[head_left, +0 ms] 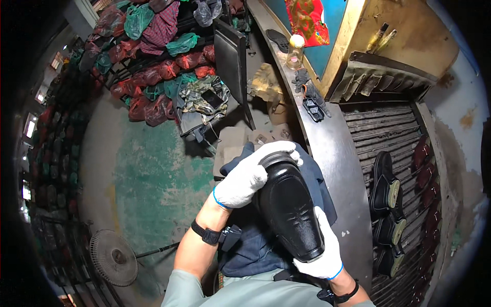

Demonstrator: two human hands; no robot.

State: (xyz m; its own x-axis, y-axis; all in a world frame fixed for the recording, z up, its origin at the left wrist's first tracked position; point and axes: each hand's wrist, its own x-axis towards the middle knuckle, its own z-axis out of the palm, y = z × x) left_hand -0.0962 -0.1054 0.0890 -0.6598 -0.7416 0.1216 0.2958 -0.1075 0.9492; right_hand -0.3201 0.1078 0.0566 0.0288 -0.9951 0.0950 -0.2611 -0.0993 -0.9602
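A shiny black leather shoe [289, 202] is held over my lap, with creases and a glossy patch on its nearer half. My left hand [245, 174], in a white knit glove, wraps around the far end, thumb on the near side and fingers over the rim. Cupped under the near end is my right hand [326, 250], also gloved in white, its thumb lying along the shoe's right side. Both hands are closed on it. The shoe's underside is hidden. Below it, dark blue cloth [250, 250] covers my lap.
A metal ledge [332, 153] runs along my right, bearing a jar [295, 51] and a black clip-like object [313, 110]. Beyond it, a slatted conveyor [383, 133] carries several black shoes [386, 199]. Left are a fan [113, 257], a chair [230, 61] and racks of bagged items [153, 74].
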